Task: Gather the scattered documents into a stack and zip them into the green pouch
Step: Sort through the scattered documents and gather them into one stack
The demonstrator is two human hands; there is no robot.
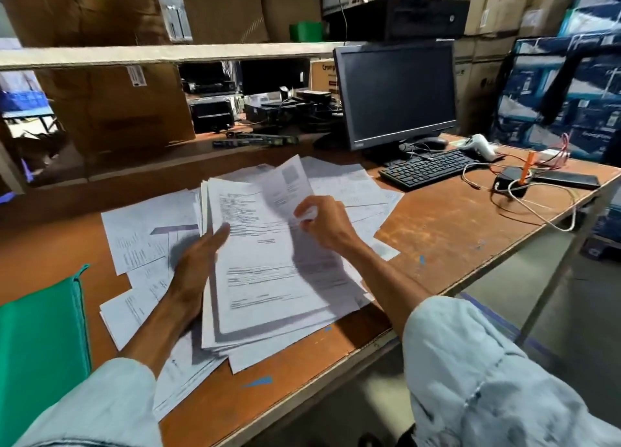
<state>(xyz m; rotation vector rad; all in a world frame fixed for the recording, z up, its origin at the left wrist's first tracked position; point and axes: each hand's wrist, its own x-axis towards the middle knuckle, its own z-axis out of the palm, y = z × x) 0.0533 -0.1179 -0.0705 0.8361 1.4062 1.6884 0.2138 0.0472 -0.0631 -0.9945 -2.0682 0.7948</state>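
From my feed, the left hand (pixel 198 255) sits at centre frame, gripping the left edge of a gathered stack of documents (pixel 268 285) with its thumb laid across the top page. The stack is tilted up off the wooden table (pixel 453 231). Just right of centre, the right hand (pixel 322 224) has its fingers curled and pinches a single sheet (pixel 285 184), which stands above the upper part of the stack. Loose pages (pixel 144 224) lie flat on the table left of the stack, partly under the left forearm, and more loose sheets (pixel 349 181) spread out beyond the right hand. The green pouch (pixel 37 345) lies flat at the lower left edge of the frame, near the loose pages; I cannot tell whether its zip is open. A dark monitor (pixel 396 93) and a black keyboard (pixel 426 169) stand in the upper right, well apart from the papers.
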